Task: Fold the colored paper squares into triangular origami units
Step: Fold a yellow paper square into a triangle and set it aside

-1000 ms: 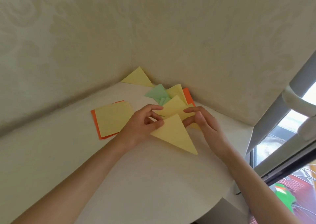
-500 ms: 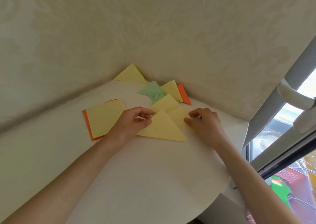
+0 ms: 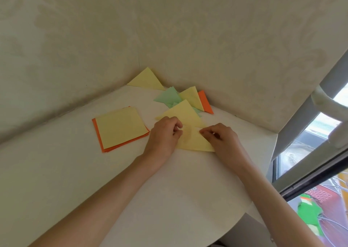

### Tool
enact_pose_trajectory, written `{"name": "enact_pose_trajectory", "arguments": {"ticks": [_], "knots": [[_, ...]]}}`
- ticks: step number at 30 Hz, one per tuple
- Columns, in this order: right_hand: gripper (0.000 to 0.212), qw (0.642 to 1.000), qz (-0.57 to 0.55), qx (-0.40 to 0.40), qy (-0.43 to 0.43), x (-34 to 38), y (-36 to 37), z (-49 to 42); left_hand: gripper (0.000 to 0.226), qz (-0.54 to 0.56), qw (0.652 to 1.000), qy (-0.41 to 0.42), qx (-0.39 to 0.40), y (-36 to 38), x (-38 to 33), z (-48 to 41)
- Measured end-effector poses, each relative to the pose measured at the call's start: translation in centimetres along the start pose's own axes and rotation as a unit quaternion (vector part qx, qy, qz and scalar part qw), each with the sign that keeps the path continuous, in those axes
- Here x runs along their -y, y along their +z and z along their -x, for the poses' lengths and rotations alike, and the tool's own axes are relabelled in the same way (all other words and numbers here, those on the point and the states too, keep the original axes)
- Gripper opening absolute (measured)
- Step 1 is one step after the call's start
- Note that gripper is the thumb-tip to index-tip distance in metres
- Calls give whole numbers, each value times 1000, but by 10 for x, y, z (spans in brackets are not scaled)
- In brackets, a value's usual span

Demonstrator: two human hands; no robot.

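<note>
A yellow paper triangle point(image 3: 194, 141) lies flat on the white table point(image 3: 169, 190) between my hands. My left hand point(image 3: 165, 133) has its fingers curled and pinches the triangle's left edge. My right hand point(image 3: 220, 136) pinches its right edge with curled fingers. Just behind lies another yellow triangle point(image 3: 183, 113). To the left sits a stack of unfolded squares point(image 3: 120, 129), yellow on top and orange beneath. In the corner lie more folded triangles: yellow point(image 3: 146, 80), green point(image 3: 167, 98), yellow point(image 3: 192, 97) and orange point(image 3: 205, 102).
Patterned beige walls meet in a corner point(image 3: 139, 58) right behind the papers. A window frame with a white handle point(image 3: 327, 99) stands at the right. The table's rounded edge point(image 3: 241, 218) curves at the lower right.
The yellow triangle was held tilted above the table one second ago; it now lies flat, and both hands have come down onto its edges.
</note>
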State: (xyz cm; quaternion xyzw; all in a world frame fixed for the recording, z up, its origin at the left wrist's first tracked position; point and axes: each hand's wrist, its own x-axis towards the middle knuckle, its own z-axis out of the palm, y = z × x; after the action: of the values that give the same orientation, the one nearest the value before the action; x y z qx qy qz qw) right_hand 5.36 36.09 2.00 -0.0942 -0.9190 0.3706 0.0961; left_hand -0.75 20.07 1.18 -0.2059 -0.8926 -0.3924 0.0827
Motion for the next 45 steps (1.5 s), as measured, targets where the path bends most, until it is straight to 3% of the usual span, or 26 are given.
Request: {"name": "enact_pose_trajectory", "arguments": {"ticks": [3, 5, 7, 10, 13, 15, 18, 25, 28, 31, 34, 36, 41, 45], "knots": [[32, 1000, 9, 17, -17, 0, -4, 3, 14, -34, 999, 2, -7, 6, -1, 1], [30, 992, 105, 30, -58, -2, -1, 6, 17, -64, 998, 17, -3, 6, -3, 4], [36, 978, 187, 29, -89, -4, 3, 8, 22, -112, 990, 82, 2, 3, -3, 10], [36, 979, 183, 19, -88, -4, 5, 8, 19, -145, 967, 202, 54, -8, 6, 20], [31, 989, 138, 9, -50, -1, 2, 7, 26, -108, 978, 138, 112, -12, 9, 28], [30, 985, 168, -13, -31, 0, 5, 8, 32, -55, 992, 58, 93, -11, 6, 26], [26, 987, 157, -36, -25, 2, 12, 10, 42, -7, 997, 1, 81, -7, -1, 22], [10, 967, 66, -193, -149, 1, 14, 14, 50, 55, 997, -19, 45, -4, -8, 20], [10, 975, 34, -164, -144, 4, 13, 16, 31, 114, 993, -14, 19, -6, -8, 17], [24, 990, 51, -106, -79, 2, 11, 14, 23, 129, 991, -25, 23, -5, -4, 14], [36, 984, 161, -67, -23, 1, 12, 14, 21, 74, 996, -43, 12, -2, 0, 13], [40, 966, 251, -66, -12, 3, 14, 13, 20, -30, 998, -56, 8, 1, 1, 15], [40, 938, 335, -93, 1, 7, 14, 18, 45, -269, 963, -34, -6, 2, -4, 23], [40, 935, 349, -64, 10, 10, 15, 18, 54, -279, 958, -56, 20, 2, -8, 27]]}}
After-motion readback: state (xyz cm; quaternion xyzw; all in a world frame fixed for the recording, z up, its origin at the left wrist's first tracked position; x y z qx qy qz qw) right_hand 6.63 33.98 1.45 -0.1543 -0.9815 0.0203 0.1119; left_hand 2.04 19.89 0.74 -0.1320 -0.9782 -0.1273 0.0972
